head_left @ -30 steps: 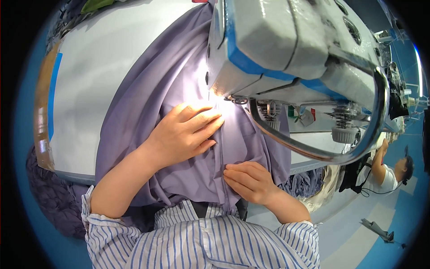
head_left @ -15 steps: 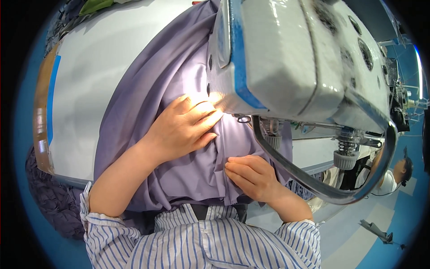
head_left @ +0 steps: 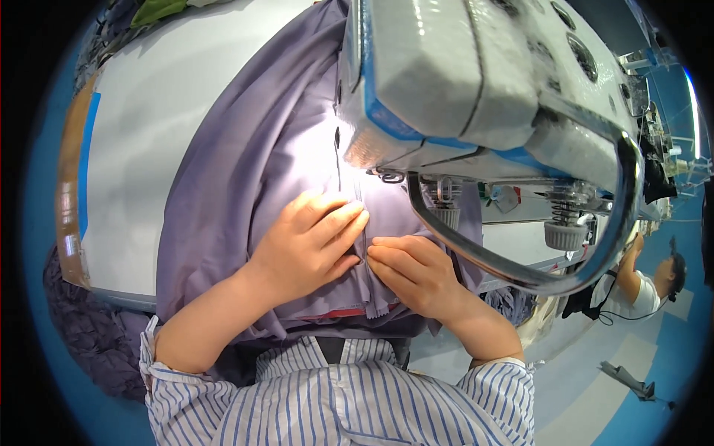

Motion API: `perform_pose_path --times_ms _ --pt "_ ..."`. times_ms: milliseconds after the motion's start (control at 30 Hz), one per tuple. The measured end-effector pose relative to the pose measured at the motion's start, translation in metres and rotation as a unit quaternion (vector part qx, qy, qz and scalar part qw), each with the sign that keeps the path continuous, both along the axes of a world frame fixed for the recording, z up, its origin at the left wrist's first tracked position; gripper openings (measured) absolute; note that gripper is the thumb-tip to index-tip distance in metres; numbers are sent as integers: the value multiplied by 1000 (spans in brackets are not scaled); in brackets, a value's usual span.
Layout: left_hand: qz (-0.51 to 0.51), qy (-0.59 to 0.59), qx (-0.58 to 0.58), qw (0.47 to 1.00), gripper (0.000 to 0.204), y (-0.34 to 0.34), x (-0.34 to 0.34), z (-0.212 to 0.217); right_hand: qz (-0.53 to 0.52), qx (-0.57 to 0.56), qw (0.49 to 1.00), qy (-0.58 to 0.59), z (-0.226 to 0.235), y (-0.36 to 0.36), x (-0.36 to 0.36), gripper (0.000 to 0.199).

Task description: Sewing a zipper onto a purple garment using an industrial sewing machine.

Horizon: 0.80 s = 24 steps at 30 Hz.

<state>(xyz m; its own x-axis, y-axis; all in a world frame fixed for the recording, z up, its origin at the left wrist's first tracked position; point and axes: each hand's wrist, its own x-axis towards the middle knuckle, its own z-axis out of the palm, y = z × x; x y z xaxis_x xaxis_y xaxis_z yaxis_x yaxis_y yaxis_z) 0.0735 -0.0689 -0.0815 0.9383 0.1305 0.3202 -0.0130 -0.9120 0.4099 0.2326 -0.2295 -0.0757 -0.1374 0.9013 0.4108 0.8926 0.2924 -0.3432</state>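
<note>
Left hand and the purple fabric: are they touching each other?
Touching. The head view shows the left hand lying flat on the purple fabric, fingers pressed onto it beside the seam fold.

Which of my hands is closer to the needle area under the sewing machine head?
Left. The left hand lies flat on the purple fabric, fingertips just below the lit needle area; the right hand rests lower, nearer the body.

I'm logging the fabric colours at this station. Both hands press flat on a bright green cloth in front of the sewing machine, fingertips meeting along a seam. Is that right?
Not quite: the cloth is greyish purple, not bright green. The head view shows the left hand and the right hand pressing on it in front of the sewing machine, fingertips meeting along a seam.
</note>
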Motion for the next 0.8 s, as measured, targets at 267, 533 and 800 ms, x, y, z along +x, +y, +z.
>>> perform_pose_path --times_ms 267,533,800 --pt "2 -86 53 995 56 16 10 3 20 -19 1000 -7 1 14 11 30" --pt "-30 -45 53 997 50 32 16 -6 23 -25 999 15 -2 17 15 32" --pt "-136 -36 -5 990 49 -6 -11 1 -6 -9 998 60 -7 -4 11 29"
